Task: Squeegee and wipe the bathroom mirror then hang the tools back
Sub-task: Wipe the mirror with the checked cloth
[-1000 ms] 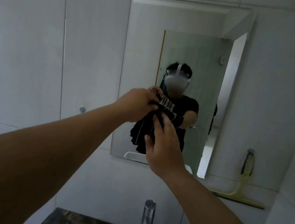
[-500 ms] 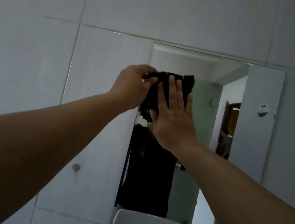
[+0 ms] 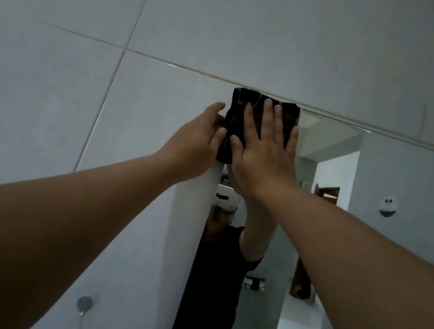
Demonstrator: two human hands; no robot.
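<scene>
A black cloth [image 3: 235, 115] lies against the top left corner of the bathroom mirror [image 3: 394, 194]. My right hand [image 3: 263, 155] is spread flat on the cloth and presses it to the glass. My left hand [image 3: 193, 143] holds the cloth's left edge with thumb and fingers. Both arms reach up from the bottom of the view. The squeegee is out of view.
Large pale wall tiles surround the mirror. A small round metal hook [image 3: 84, 303] sits on the wall at lower left, below my left forearm. The mirror reflects a person in a black shirt, a doorway and a small white wall fitting [image 3: 388, 206].
Both hands have carried the cloth up from the middle of the mirror to its top left corner. The camera has tilted up, so the sink, tap and hanging squeegee have left the view.
</scene>
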